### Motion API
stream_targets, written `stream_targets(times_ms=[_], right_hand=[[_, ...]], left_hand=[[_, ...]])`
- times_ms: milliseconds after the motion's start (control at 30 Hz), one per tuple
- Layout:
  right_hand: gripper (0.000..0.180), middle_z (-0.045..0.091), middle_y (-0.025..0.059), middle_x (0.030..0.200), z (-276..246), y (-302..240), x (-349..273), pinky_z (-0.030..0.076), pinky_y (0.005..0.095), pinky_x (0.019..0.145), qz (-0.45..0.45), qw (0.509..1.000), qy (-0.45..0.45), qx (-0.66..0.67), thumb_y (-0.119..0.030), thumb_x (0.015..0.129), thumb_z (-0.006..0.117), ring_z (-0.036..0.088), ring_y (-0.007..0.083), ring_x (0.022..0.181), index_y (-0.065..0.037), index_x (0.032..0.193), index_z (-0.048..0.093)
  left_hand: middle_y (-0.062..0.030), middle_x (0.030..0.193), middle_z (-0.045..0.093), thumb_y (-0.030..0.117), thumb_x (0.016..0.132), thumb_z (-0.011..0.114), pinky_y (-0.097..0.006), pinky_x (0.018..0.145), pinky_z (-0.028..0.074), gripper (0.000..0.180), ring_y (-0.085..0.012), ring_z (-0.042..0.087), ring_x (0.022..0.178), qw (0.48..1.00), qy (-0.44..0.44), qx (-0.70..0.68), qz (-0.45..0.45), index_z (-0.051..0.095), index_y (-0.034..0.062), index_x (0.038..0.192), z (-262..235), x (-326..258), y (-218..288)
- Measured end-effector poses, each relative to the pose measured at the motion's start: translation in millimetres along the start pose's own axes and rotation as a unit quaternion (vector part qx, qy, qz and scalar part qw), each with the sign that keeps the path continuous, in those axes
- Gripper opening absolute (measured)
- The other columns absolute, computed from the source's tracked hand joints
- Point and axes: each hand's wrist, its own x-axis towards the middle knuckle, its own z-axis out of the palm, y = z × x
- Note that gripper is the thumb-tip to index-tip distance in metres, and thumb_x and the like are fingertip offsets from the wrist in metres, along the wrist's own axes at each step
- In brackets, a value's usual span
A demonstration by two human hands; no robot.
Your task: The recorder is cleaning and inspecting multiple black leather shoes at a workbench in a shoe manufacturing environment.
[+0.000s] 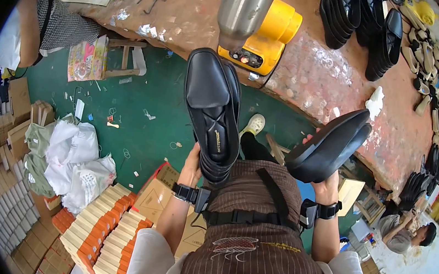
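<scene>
Left hand [192, 162] gripped black shoe [213, 111] by its heel; right hand [326, 181] gripped second shoe [329, 146]. Both were held short of the tabletop's [316, 77] near edge, neither set down yet.

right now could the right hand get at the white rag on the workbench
Probably not: the right hand is full, holding a black shoe. The white rag lies uncovered on the workbench just beyond it.

Bright, even daylight fills the scene, with soft glare on the steel cylinder [245, 7] and the black shoe [213, 111] held up close. Shadows are faint. Fisheye distortion bends the counter [316, 77] edge, and a black vignette rings the sharp frame.
</scene>
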Motion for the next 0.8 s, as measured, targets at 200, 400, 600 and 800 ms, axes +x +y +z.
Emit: stream_targets(times_ms=[200,400,600,800], right_hand=[[0.045,0.055,0.0195,0.12,11.2,-5.1,-5.3,0.045,0.0404,0.097,0.011,0.997,-0.02,-0.068,-0.029,0.097,0.043,0.053,0.0294,0.113,-0.001,0.132,0.04],[0.039,0.056,0.0171,0.12,50.8,-4.8,19.3,0.048,0.037,0.092,-0.045,0.984,0.024,-0.169,-0.021,0.096,0.046,0.057,0.0245,0.106,0.0,0.128,0.044],[0.057,0.057,0.009,0.112,47.4,50.2,1.4,0.037,0.0291,0.097,-0.091,0.856,-0.062,-0.505,0.012,0.062,0.044,0.052,0.0203,0.107,0.005,0.119,0.047],[0.061,0.056,0.0111,0.115,51.9,44.9,5.2,0.037,0.0278,0.096,-0.038,0.925,0.008,-0.378,0.015,0.065,0.044,0.051,0.0185,0.107,0.005,0.125,0.042]], left_hand=[[-0.0172,0.121,0.056,0.031,0.093,0.051,-0.04,0.094,0.048,0.047,-0.0265,0.059,0.107,0.991,0.079,0.091,0.052,0.047,-0.0037,0.125,60.1,-16.9,3.4],[-0.017,0.128,0.049,0.028,0.076,0.074,-0.036,0.098,0.045,0.079,-0.0265,0.054,0.113,0.982,0.03,0.186,0.028,0.032,-0.0045,0.134,61.5,-33.1,-6.9],[-0.0155,0.128,0.048,0.024,0.066,0.081,-0.034,0.102,0.036,0.09,-0.0245,0.048,0.118,0.948,0.02,0.3,0.107,0.031,-0.0038,0.136,88.0,-32.2,-21.1],[-0.0162,0.13,0.046,0.023,0.067,0.08,-0.034,0.104,0.034,0.091,-0.0255,0.046,0.12,0.944,0.042,0.311,0.098,0.029,-0.0037,0.136,91.9,-36.5,-22.2]])
